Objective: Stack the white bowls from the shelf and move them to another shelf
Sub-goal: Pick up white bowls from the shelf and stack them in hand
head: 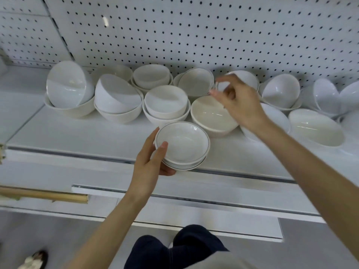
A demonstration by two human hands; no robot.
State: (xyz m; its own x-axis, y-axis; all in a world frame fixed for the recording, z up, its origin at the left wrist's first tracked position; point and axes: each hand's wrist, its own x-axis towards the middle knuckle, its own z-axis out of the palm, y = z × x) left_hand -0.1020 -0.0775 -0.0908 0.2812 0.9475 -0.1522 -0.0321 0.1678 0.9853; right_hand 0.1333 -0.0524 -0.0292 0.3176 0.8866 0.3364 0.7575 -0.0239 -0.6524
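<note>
Dark trousers (180, 249) were seen below a shelf (77, 133), on which white bowls (165, 101) were crowded along a pegboard (194, 35). Over its front edge a small stack (182, 146) of rimmed bowls was gripped by the left hand (149, 167), thumb curled over the rim. Above the rear bowls the right hand (239, 101) was held loosely spread, nothing grasped.

The right hand (242, 105) has fingers (214, 92) smeared by motion, so whether they touch the dark-rimmed bowl (194, 82) at 12 o'clock cannot be told. That hand covers much of the white bowl (247, 77) behind it. The left hand (147, 167) hides the underside of the stack of rimmed bowls (182, 146). The picture's edge cuts off an end bowl (351, 94) at 3 o'clock and a shoe (37, 259) at 7 o'clock.
</note>
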